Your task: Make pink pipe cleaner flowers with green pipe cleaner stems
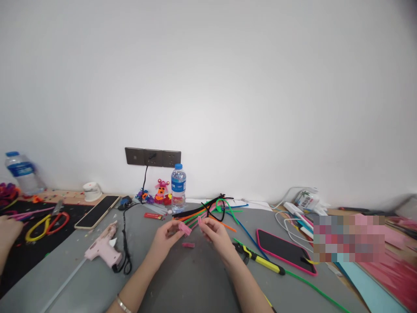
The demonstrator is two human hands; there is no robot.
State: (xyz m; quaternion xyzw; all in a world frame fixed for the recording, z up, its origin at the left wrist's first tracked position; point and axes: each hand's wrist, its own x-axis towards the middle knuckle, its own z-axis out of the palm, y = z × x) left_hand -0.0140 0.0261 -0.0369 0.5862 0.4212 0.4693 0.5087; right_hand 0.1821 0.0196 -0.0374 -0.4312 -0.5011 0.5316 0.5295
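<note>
My left hand (pixel 166 240) is curled in a pinch around a short pink pipe-cleaner piece (pixel 185 229), held just above the grey mat (pixel 182 282). My right hand (pixel 216 234) faces it a few centimetres away, fingers bent, its fingertips pinching a small pink bit (pixel 200 220). Another pink scrap (pixel 188 245) lies on the mat between and below the hands. A bundle of coloured pipe cleaners (pixel 211 208) lies just beyond my fingers.
A pink glue gun (pixel 104 250) with black cord lies left. Yellow cutters (pixel 259 258) and a pink-cased phone (pixel 285 251) lie right. A water bottle (pixel 178 187) stands by the wall socket (pixel 152 157). Another phone (pixel 97 211), scissors (pixel 48 224) and another person's hand (pixel 8 232) are far left.
</note>
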